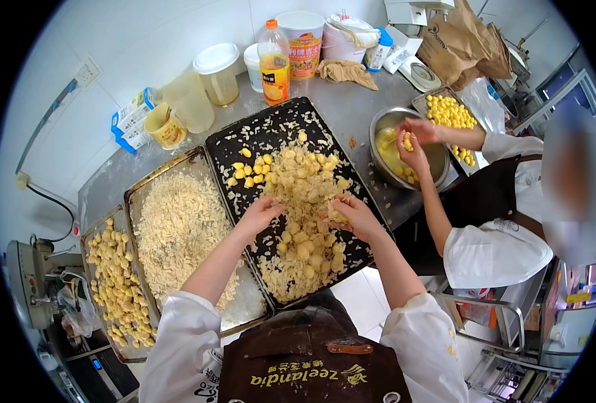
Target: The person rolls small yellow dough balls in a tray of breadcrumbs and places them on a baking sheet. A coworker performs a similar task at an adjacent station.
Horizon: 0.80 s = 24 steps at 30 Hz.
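A black baking tray [235, 211] lies before me, scattered with pale flakes that look like sliced almonds. A heap of flakes [298, 176] mixed with yellow dough balls runs down its middle. My left hand [262, 216] is at the heap's left edge, fingertips close together; whether they pinch anything is not clear. On the right side, my right hand [356, 216] has its fingers curled around some flakes [336, 215]. Several bare yellow dough balls [250, 171] sit in the tray's upper left part. More coated balls [310, 252] rest lower down, near a loose pile of flakes.
Left are a tray of flakes [182, 226] and a tray of coated balls [117, 287]. At right, a co-worker's hands [416, 146] hold dough balls above a metal bowl [378, 161], beside a tray of yellow balls [451, 113]. Tubs [217, 73] and a bottle [274, 65] line the wall.
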Motion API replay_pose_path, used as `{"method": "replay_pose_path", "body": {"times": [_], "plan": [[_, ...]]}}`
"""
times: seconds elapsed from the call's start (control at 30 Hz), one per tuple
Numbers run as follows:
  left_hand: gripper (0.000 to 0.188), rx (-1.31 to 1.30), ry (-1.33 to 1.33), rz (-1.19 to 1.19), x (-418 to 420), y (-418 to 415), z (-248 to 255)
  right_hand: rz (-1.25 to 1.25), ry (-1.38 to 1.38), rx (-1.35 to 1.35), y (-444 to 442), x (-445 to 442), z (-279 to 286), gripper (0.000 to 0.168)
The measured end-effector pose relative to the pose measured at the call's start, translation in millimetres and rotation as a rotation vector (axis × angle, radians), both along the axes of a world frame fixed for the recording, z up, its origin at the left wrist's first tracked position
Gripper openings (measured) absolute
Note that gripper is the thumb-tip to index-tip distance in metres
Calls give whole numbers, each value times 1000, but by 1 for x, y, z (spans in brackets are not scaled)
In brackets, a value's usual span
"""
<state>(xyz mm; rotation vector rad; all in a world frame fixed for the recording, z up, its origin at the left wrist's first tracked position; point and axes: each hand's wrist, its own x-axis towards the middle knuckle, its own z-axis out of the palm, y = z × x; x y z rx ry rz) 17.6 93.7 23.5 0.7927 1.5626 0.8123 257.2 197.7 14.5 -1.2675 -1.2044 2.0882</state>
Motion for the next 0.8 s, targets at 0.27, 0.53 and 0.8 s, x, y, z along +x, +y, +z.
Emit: {"method": "replay_pose_path", "body": {"times": [0.27, 0.53, 0.8], "plan": [[40, -15, 259, 375, -29, 24, -46, 118, -668, 478, 46, 39, -52, 52], [69, -276, -432, 596, 3, 69, -38, -166, -48, -346, 48, -33, -52, 65], [79, -99, -553, 300, -10, 70, -49, 59, 123, -141, 54, -60, -30, 59]]}}
